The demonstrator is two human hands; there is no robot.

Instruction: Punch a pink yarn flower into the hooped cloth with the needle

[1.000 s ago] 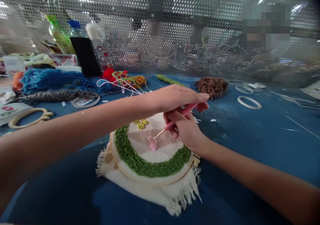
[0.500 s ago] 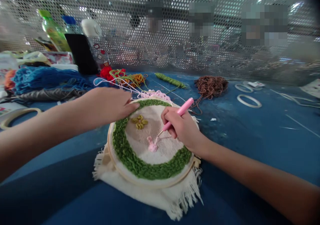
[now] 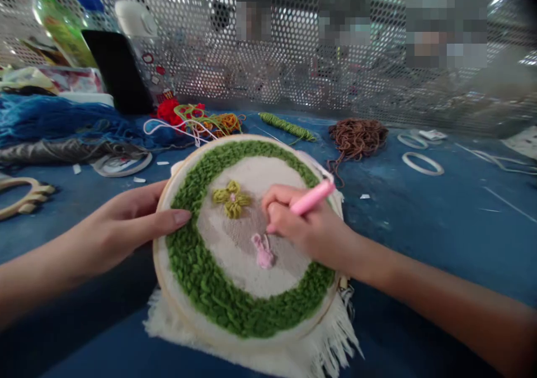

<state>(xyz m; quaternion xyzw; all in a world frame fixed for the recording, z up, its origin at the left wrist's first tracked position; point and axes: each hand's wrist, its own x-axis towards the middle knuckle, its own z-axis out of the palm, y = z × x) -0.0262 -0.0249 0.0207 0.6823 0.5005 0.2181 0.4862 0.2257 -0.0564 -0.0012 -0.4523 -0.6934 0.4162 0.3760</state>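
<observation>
Blue table (image 3: 419,227), embroidery hoop (image 3: 156,255) under left fingers (image 3: 178,217), right fingers (image 3: 277,221) gripping needle (image 3: 312,197).

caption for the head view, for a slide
Left hand steadies a wooden embroidery hoop; right hand holds a pink punch needle.

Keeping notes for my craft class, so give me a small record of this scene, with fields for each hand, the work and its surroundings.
Left hand: left hand rests on the wooden embroidery hoop and green loop border
Right hand: right hand grips a pink punch needle, tip hidden
Work: cream cloth with a yellow-green flower and pink motif
Around: blue yarn, brown yarn, blue work surface
</observation>
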